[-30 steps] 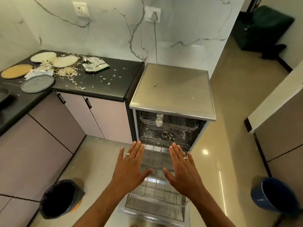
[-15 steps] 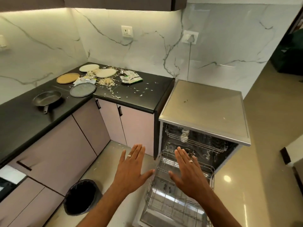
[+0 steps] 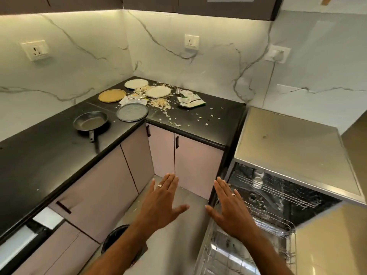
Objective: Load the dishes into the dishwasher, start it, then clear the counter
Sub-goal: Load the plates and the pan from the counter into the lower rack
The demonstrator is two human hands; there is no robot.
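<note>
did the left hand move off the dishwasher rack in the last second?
Yes. The left hand hung over the pulled-out lower rack a second ago; now it hovers left of it, over the floor before the cabinets. Partly camera pan.

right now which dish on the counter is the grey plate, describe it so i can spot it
Find the black counter and follow it to its inner corner, above the cabinets. The grey plate lies at that edge, just right of the pan. Unlike the tan plate and two white plates behind it, it is dark grey.

A black-lined bin (image 3: 117, 242) stands on the floor below pink cabinets (image 3: 196, 165).
</note>
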